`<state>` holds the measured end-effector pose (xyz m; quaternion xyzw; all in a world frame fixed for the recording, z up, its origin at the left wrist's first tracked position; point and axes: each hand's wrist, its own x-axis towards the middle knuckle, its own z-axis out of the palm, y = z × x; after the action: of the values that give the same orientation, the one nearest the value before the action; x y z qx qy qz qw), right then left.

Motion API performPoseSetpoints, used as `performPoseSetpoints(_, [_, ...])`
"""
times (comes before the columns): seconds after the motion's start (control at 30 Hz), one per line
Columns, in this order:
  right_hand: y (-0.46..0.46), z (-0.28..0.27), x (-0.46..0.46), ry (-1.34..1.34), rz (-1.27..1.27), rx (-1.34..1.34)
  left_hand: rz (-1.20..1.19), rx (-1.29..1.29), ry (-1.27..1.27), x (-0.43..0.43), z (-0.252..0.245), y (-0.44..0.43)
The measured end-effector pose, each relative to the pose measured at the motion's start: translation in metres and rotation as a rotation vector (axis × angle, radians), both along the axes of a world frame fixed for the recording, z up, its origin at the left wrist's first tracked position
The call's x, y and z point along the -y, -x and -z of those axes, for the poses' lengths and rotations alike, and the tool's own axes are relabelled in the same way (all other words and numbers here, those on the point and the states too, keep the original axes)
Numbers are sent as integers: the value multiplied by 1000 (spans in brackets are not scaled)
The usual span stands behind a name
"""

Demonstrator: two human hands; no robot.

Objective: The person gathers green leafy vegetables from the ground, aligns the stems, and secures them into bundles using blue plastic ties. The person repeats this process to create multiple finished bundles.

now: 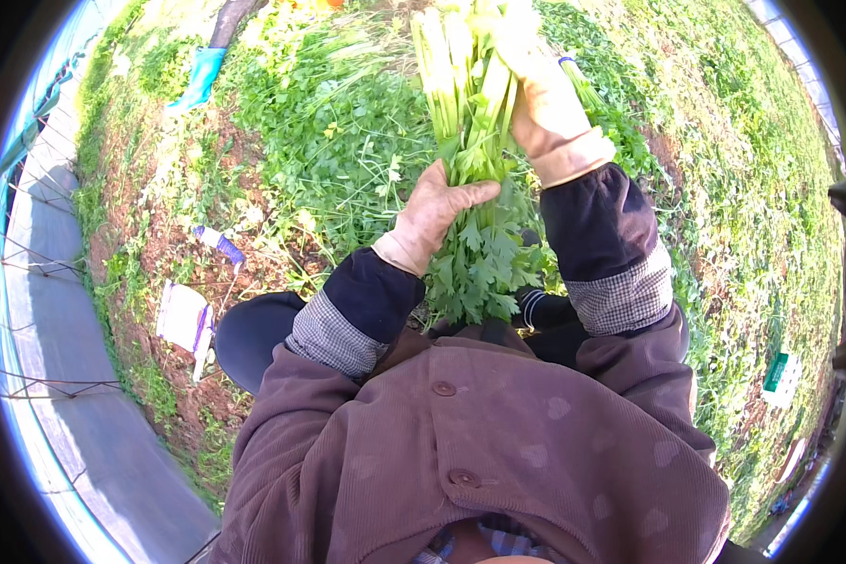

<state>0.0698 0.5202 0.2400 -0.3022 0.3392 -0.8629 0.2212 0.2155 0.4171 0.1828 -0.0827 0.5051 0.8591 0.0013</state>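
Note:
A bunch of celery [476,134] with pale green stalks and leafy tops is held up before me, its leaves pointing down towards my lap. My left hand [440,211], in a light rubber glove, grips the bunch where the stalks meet the leaves, thumb across the front. Higher up, my right hand [550,106], in the same kind of glove, lies against the right side of the stalks; its fingers are washed out by glare, so their grip is unclear. Just right of that hand lies another celery bunch [584,83] with a purple band around its stalks.
Cut celery [352,127] is heaped on the ground ahead. At left lie a roll of purple tape [220,244] and a white packet [185,317]. Another person's blue boot [201,79] stands at upper left. A green and white box [781,379] lies at right.

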Motion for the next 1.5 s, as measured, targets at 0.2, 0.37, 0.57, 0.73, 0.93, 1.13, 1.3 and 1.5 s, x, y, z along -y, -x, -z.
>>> performPoseSetpoints(0.2, [-88,97,-22,-800,-158,227,-318,64,-91,26,11,24])
performPoseSetpoints(0.37, [-86,163,-9,-733,-258,453,-286,16,-249,36,52,34])
performPoseSetpoints(0.57, [-51,214,-26,-1023,-137,923,-467,561,87,69,124,37])
performPoseSetpoints(0.73, [-38,250,-51,-1037,-185,947,-277,689,84,72,184,28])
performPoseSetpoints(0.93, [-34,220,-57,-1098,-141,1064,59,771,12,32,192,31])
performPoseSetpoints(1.13, [-19,98,-77,-1131,-451,855,-137,390,-383,38,127,77])
performPoseSetpoints(1.3, [-17,-3,-78,-1418,-452,254,-667,50,-667,165,103,97])
performPoseSetpoints(1.5, [-16,-87,-99,-1682,-298,-220,-1038,77,-208,278,47,16])
